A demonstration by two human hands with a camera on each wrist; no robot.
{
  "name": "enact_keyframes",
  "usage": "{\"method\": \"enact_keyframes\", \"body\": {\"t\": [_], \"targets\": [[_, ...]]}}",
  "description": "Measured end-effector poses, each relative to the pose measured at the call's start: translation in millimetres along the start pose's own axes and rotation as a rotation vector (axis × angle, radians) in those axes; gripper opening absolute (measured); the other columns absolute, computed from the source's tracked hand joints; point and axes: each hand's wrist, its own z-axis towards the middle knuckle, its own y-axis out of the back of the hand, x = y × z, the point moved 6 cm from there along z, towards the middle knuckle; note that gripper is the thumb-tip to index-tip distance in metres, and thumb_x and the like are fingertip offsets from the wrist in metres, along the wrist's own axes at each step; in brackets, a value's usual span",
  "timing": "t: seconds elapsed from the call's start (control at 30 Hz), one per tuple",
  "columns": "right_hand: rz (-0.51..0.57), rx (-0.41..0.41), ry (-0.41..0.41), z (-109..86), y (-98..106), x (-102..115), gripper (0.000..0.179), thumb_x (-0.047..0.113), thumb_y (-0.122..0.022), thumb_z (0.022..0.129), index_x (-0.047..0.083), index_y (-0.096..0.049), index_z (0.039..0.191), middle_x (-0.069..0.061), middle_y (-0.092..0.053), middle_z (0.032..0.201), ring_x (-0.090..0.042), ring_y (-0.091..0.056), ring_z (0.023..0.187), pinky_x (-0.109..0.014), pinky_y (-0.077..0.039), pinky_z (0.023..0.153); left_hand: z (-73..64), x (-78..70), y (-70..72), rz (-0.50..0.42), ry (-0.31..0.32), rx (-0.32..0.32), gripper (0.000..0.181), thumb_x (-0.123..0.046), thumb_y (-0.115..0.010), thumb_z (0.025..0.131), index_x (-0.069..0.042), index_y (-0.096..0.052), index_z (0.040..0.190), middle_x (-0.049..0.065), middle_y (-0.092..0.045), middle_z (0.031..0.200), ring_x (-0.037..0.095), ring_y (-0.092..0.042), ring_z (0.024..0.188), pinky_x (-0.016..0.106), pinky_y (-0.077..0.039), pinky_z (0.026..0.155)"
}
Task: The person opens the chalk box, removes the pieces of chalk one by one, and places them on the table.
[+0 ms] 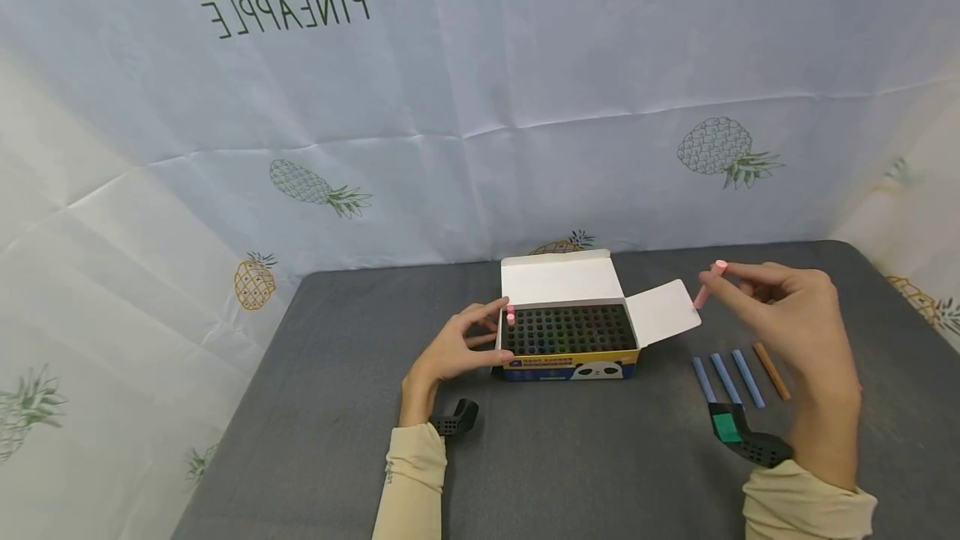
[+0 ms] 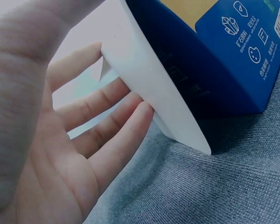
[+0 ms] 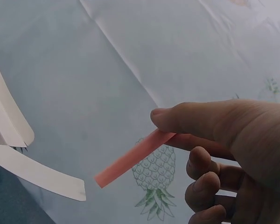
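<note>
A box [image 1: 570, 367] of chalk, blue and yellow with a panda on its front, stands with its lid up. Its dark rack [image 1: 570, 330] has rows of holes. Two pink chalk sticks [image 1: 511, 319] poke out at the rack's back left. My left hand [image 1: 450, 347] grips the box's left end, thumb at the front corner and index finger at the back. In the left wrist view, other fingers touch the white side flap [image 2: 154, 79]. To the right of the box, my right hand [image 1: 787, 307] pinches a pink chalk stick [image 3: 133, 158] between thumb and index finger, raised and tilted.
Three blue chalk sticks [image 1: 726, 378] and an orange one [image 1: 772, 371] lie on the grey table [image 1: 337, 440] near my right wrist. The box's right flap [image 1: 663, 312] juts toward the right hand. A curtain [image 1: 480, 107] with pineapple prints hangs behind the table.
</note>
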Motion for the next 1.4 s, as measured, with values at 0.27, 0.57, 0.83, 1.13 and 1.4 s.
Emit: {"method": "enact_keyframes", "body": {"t": [0.27, 0.57, 0.83, 1.13, 1.4], "targets": [[-0.028, 0.003, -0.008, 1.0, 5, -4, 0.034, 0.031, -0.081, 0.090, 0.009, -0.079, 0.116, 0.024, -0.058, 0.068, -0.008, -0.040, 0.055, -0.032, -0.030, 0.046, -0.2, -1.4, 0.2, -0.008, -0.003, 0.000, 0.081, -0.029, -0.083, 0.088, -0.017, -0.043, 0.158, 0.016, -0.053, 0.127, 0.021, -0.054, 0.120, 0.040, -0.054, 0.112], [-0.058, 0.012, -0.038, 3.4, 7, -10, 0.028, 0.036, -0.080, 0.090, 0.015, -0.081, 0.109, 0.020, -0.058, 0.061, -0.009, -0.038, 0.053, -0.031, -0.029, 0.047, -0.7, -2.1, 1.2, -0.004, 0.005, 0.004, 0.081, -0.032, -0.082, 0.089, -0.018, -0.042, 0.158, 0.016, -0.052, 0.129, 0.025, -0.054, 0.122, 0.040, -0.054, 0.113], [-0.099, 0.021, -0.092, 5.8, 9, -19, 0.037, 0.042, -0.080, 0.089, 0.013, -0.080, 0.113, 0.019, -0.053, 0.056, -0.010, -0.034, 0.050, -0.035, -0.027, 0.045, -0.6, -0.4, 0.7, -0.002, -0.001, 0.004, 0.081, -0.030, -0.082, 0.089, -0.017, -0.042, 0.158, 0.016, -0.053, 0.127, 0.025, -0.054, 0.122, 0.039, -0.054, 0.112], [-0.162, 0.045, -0.079, 9.8, 17, -25, 0.039, 0.045, -0.076, 0.092, 0.011, -0.080, 0.110, 0.020, -0.058, 0.060, -0.011, -0.039, 0.055, -0.034, -0.028, 0.046, -1.1, -0.9, -0.9, 0.010, 0.011, -0.009, 0.080, -0.025, -0.082, 0.089, -0.020, -0.043, 0.158, 0.015, -0.054, 0.126, 0.022, -0.055, 0.120, 0.040, -0.055, 0.112], [-0.272, 0.010, -0.081, 8.8, 27, -31, 0.056, 0.045, -0.072, 0.095, -0.005, -0.073, 0.121, 0.028, -0.053, 0.060, -0.008, -0.043, 0.055, -0.030, -0.029, 0.045, -1.5, 0.9, -1.1, 0.015, 0.008, -0.007, 0.080, -0.029, -0.082, 0.089, -0.019, -0.042, 0.158, 0.014, -0.054, 0.124, 0.023, -0.054, 0.120, 0.041, -0.055, 0.112]]}}
